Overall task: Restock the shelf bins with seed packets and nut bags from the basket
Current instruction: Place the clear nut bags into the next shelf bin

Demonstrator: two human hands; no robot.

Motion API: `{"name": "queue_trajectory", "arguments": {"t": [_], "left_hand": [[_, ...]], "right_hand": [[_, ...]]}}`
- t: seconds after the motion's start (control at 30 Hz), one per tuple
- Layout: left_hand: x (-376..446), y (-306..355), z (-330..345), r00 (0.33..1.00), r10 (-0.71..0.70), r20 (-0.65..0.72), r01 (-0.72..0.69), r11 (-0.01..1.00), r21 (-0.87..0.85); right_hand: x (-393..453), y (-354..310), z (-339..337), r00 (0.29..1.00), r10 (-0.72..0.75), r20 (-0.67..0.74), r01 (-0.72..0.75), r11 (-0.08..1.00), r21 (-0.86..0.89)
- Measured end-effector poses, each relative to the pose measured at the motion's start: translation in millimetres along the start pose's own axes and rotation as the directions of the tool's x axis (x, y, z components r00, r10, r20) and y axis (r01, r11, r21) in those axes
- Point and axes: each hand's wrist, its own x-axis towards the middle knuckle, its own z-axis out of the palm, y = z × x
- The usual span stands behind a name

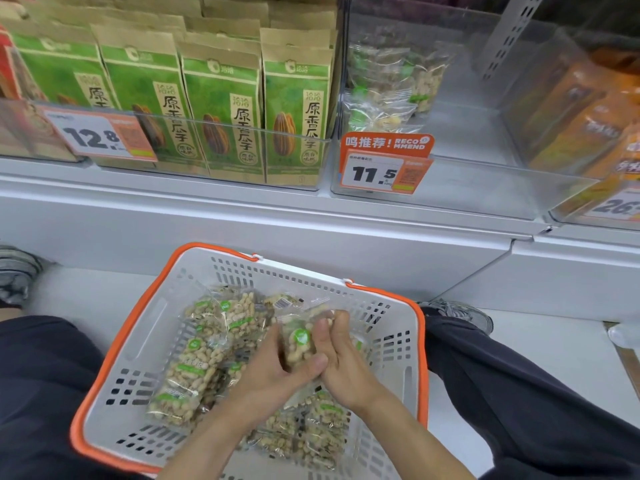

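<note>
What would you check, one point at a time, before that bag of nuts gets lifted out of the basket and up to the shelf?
1. Bag held: ok. Left hand and right hand both grip one nut bag above the basket.
2. Only one bag in the grip: cannot tell; the fingers hide its edges.
3. Room in the target: ok. The clear bin behind the 11.5 price tag has a few nut bags at the back and bare floor in front.
4. Right bin: ok. Bags there look like the one held.
5. Path up: ok. Nothing lies between basket and bin.
6. Seed packets bin: ok, looks full.
</note>
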Motion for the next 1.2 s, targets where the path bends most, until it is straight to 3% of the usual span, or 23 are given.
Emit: {"name": "queue_trajectory", "arguments": {"t": [0.13,0.33,0.47,0.6,0.77,0.97,1.07,1.13,1.2], "left_hand": [[-2,5,-1,0.986,0.098,-0.133,-0.086,0.992,0.095],[-2,14,-13,0.988,0.137,-0.072,-0.131,0.988,0.083],[0,17,-16,0.989,0.145,-0.002,-0.143,0.977,0.160],[9,29,-15,0.981,0.169,0.095,-0.188,0.948,0.257],[16,69,-8,0.958,0.203,0.203,-0.259,0.915,0.309],[26,90,1,0.927,0.300,0.225,-0.361,0.874,0.324],[32,104,7,0.910,0.344,0.230,-0.408,0.837,0.364],[35,118,11,0.881,0.417,0.223,-0.470,0.827,0.308],[39,136,14,0.818,0.554,0.151,-0.572,0.761,0.307]], "right_hand": [[0,-9,-12,1.000,-0.002,-0.009,0.003,0.988,0.152],[0,-29,-41,0.997,-0.067,-0.035,0.074,0.968,0.242],[-9,-49,-68,0.993,-0.073,0.089,0.078,0.995,-0.062],[-22,-72,-85,0.986,-0.037,0.160,0.098,0.913,-0.396],[-31,-89,-94,0.993,-0.104,0.051,0.115,0.827,-0.551],[-34,-99,-108,0.985,-0.169,0.023,0.163,0.898,-0.408],[-41,-101,-116,0.969,-0.235,-0.075,0.194,0.916,-0.352],[-47,-106,-124,0.927,-0.322,-0.193,0.258,0.919,-0.298],[-53,-115,-134,0.795,-0.487,-0.363,0.357,0.858,-0.370]]}}
